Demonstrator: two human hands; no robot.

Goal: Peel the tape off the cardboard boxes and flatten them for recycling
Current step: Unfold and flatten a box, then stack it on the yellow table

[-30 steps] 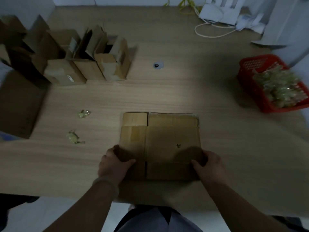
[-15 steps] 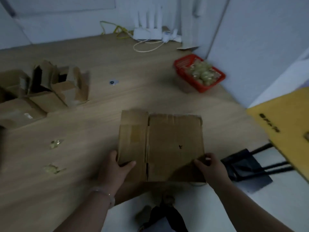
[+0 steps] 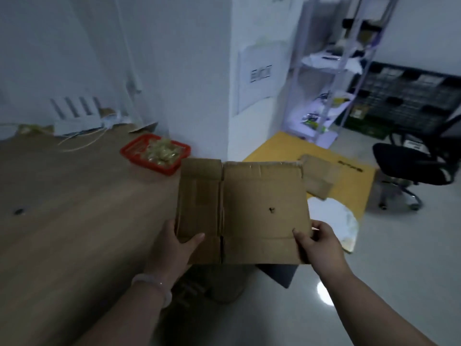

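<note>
I hold the flattened cardboard box with both hands, lifted clear of the tabletop and hanging just past its right edge, above the pale floor. My left hand grips the box's near left corner, the thumb lying across the top face and the fingers tucked underneath. My right hand grips the near right corner the same way, thumb on top and fingers curled round the edge. The box lies nearly level, its flaps spread out flat, with a narrow panel on the left and a wide panel on the right. A small dark hole marks the wide panel. A pale bracelet sits on my left wrist.

A red basket filled with crumpled clear wads stands near the far right corner of the tabletop. A white router with upright antennas sits at the far edge. Beyond the box, another flattened cardboard piece lies on a yellow surface. A black office chair stands on the floor to the right of that surface.
</note>
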